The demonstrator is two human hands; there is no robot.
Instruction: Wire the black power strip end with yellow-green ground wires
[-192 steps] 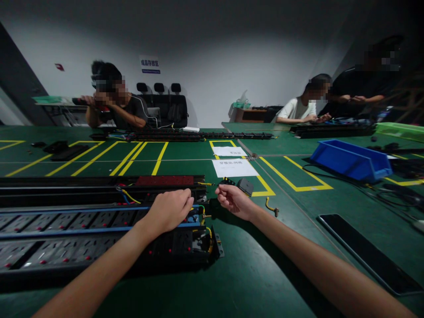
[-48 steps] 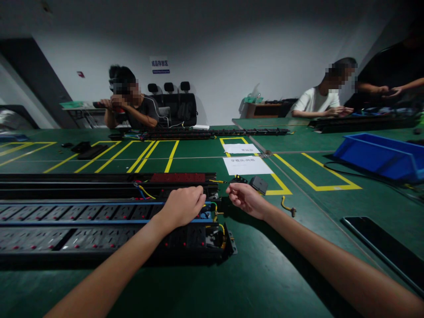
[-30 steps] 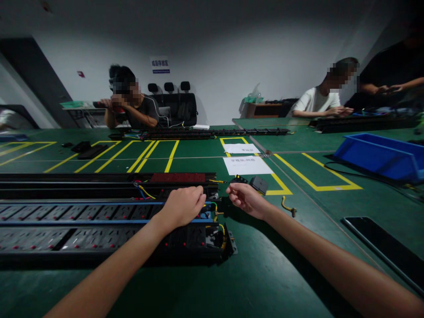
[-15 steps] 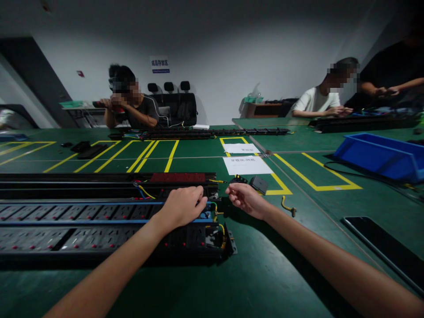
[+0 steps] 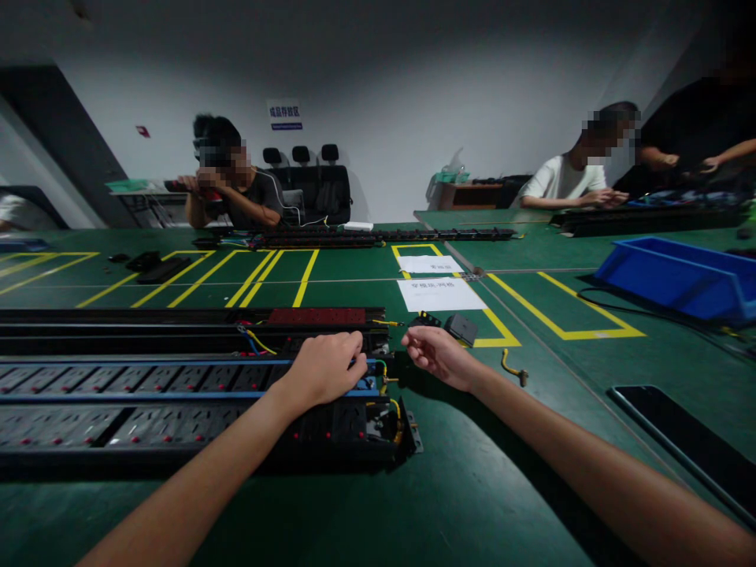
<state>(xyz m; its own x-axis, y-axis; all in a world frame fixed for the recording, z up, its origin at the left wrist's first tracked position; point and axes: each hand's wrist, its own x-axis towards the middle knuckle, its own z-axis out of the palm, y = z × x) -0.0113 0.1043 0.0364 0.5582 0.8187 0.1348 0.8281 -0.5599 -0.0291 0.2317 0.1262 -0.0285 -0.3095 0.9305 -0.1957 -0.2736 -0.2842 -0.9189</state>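
My left hand (image 5: 329, 364) lies palm down over the right end of the socket strips, its fingers curled over the far side and mostly hidden. Under it runs a blue-edged socket strip (image 5: 194, 379); nearer to me is a black socket strip (image 5: 159, 425) with red switches. Past the strips' right end, my right hand (image 5: 435, 356) is held with its fingers curled and fingertips together; anything between them is too small to make out. A yellow wire (image 5: 387, 323) from the strip with the dark red block (image 5: 317, 316) ends near those fingertips.
A black box-like part (image 5: 461, 329) and a short yellow cable (image 5: 513, 368) lie beyond my right hand. A phone (image 5: 685, 441), paper sheets (image 5: 440, 295) and a blue bin (image 5: 679, 279) are to the right. Co-workers (image 5: 236, 189) sit across the green table (image 5: 502, 488).
My hands have barely moved. At the far right, a standing co-worker's hands have moved apart.
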